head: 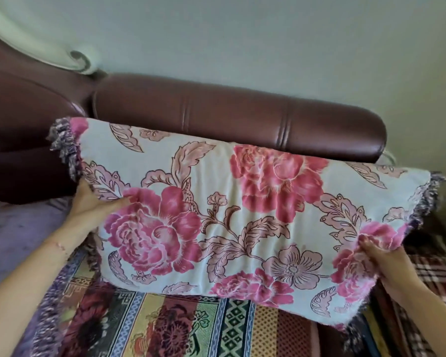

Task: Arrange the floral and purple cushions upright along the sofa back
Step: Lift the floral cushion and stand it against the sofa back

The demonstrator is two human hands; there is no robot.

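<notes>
A long floral cushion (232, 217), white with pink roses and purple frilled ends, is held above the sofa seat, its top edge against the brown leather sofa back (237, 117). My left hand (95, 202) grips its left end, thumb pressed on the front. My right hand (386, 261) pinches its lower right corner. A purple cushion (13, 240) lies at the left, partly behind my left forearm.
A striped patterned cover (180, 328) with a purple fringe lies on the seat below the cushion. A red plaid cloth (438, 276) is at the right. Behind the sofa is a pale wall (242, 39). A curved cream sofa trim (62, 55) sits at the upper left.
</notes>
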